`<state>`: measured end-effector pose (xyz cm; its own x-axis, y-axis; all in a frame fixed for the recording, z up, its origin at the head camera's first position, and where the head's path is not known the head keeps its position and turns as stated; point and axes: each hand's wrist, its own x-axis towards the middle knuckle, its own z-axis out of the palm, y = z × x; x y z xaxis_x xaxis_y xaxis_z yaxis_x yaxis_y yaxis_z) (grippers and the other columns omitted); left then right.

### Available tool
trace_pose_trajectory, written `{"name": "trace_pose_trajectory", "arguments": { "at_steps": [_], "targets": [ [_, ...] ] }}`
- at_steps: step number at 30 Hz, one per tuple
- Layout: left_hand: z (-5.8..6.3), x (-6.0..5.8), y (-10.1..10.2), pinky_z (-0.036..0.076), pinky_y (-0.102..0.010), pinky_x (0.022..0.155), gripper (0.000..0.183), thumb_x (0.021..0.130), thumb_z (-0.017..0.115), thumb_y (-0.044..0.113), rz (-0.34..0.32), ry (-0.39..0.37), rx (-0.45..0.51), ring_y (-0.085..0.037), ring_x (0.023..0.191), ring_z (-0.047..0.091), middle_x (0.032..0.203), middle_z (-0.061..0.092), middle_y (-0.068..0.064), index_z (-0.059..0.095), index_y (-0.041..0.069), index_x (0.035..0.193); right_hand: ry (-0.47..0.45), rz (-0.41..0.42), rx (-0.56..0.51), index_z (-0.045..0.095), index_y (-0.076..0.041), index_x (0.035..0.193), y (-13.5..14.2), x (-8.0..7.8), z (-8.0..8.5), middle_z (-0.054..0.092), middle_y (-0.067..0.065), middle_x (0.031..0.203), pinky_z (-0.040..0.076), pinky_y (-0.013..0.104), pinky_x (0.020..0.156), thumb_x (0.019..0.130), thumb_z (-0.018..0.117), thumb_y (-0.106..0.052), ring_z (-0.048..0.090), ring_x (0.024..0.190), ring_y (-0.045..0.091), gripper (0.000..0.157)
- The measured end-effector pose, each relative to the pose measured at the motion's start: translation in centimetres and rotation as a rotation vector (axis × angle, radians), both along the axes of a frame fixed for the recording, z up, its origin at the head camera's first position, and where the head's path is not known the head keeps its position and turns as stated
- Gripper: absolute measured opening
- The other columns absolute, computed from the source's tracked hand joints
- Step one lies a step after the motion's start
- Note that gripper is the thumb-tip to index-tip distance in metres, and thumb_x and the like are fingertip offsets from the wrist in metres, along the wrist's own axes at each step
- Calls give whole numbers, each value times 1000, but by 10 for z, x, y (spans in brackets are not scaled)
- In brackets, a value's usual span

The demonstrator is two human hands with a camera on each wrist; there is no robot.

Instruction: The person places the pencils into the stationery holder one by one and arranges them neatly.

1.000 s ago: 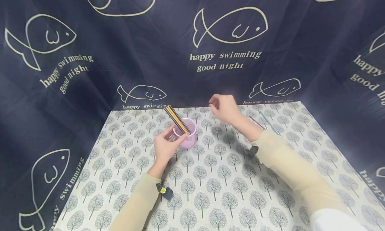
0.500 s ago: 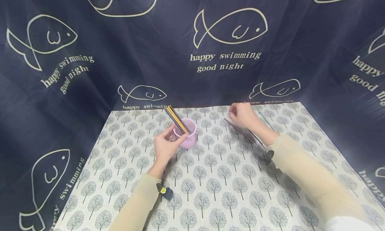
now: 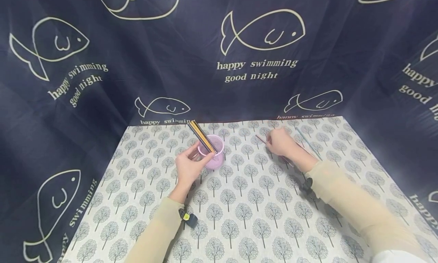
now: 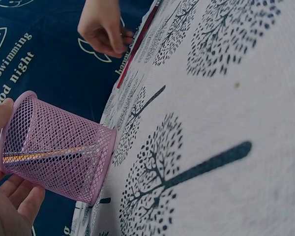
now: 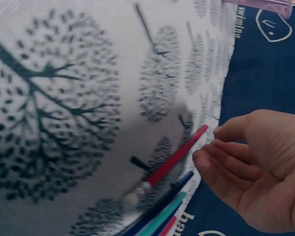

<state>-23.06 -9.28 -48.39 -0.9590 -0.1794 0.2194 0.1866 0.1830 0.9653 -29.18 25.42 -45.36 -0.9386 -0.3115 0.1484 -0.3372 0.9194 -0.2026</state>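
Observation:
A pink mesh pen holder (image 3: 217, 162) stands on the table, several yellow and dark pencils (image 3: 202, 136) leaning out of it to the left. My left hand (image 3: 189, 163) grips its near left side and rim with thumb and fingers. Farther right, my right hand (image 3: 282, 143) hovers just over a slim red stick (image 5: 174, 160) with a silvery band and blurred pale tip. Its fingers are loosely curved, with a small gap to the stick in the right wrist view. Beside that lie a dark blue stick (image 5: 160, 209) and a teal stick (image 5: 167, 211).
The table wears a white cloth (image 3: 236, 217) printed with grey trees. A dark blue curtain (image 3: 198, 72) with fish drawings hangs along the back and both sides. More thin sticks, one blue and one red, show at the lower edge of the right wrist view.
My right hand has moved right, away from the pen holder, then down and slightly nearer to the sticks. The left hand and the pen holder have stayed in place.

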Motion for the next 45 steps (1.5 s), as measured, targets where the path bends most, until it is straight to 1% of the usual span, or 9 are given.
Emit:
{"name": "trace_pose_trajectory", "arguments": {
  "at_steps": [3,5,12,19,26,29,33,37,45],
  "targets": [
    [0,0,1,67,-24,92,74,72,101,27,-3,-4,0,-35,113,78,130,74,-22,71,3,135,-51,-36,29,76,4,93,1,2,-7,77,16,77,68,54,87,93,75,-10,70,64,26,14],
    [1,0,2,67,-25,93,74,71,101,27,-2,0,-2,-35,114,78,131,74,-22,70,3,135,-80,-61,45,75,5,95,1,4,-9,78,18,82,70,44,70,95,74,-10,71,66,25,14],
    [2,0,3,67,-25,93,74,72,101,26,-7,27,-8,-37,114,77,132,73,-23,70,1,134,-77,-46,12,73,8,97,0,-1,-6,76,23,85,70,46,70,97,64,-5,75,73,33,15],
    [2,0,3,67,-27,93,74,71,101,26,-10,30,-5,-36,113,78,133,73,-22,70,3,135,48,-10,-247,71,8,106,-17,-12,34,76,22,92,69,48,74,98,62,-4,73,78,34,17],
    [2,2,1,67,-27,94,73,70,102,25,18,17,10,-36,114,77,133,73,-20,72,4,133,77,22,-521,67,-3,112,-65,-8,85,76,14,100,67,45,86,102,64,-9,73,89,29,12],
    [0,2,1,67,-27,94,73,70,102,24,13,27,4,-37,114,78,133,73,-21,72,4,133,114,102,-667,64,-2,113,-86,-2,96,75,15,103,69,39,90,102,65,-7,75,93,28,12],
    [-1,2,2,67,-24,92,72,71,101,23,5,36,0,-35,112,78,132,74,-21,72,3,133,125,250,-810,61,2,114,-110,3,96,74,18,108,70,31,92,101,66,-1,77,98,30,14],
    [-2,1,2,67,-23,91,72,71,101,24,3,37,-4,-34,111,79,132,74,-21,71,3,134,114,331,-773,61,2,111,-128,3,88,75,17,105,70,27,90,100,67,0,77,97,29,13],
    [0,1,2,68,-28,92,72,71,101,25,9,33,-9,-35,111,79,131,74,-21,72,4,134,77,339,-598,62,-3,107,-147,-4,67,75,12,104,71,28,86,100,69,-3,78,102,27,10]
  ]
}}
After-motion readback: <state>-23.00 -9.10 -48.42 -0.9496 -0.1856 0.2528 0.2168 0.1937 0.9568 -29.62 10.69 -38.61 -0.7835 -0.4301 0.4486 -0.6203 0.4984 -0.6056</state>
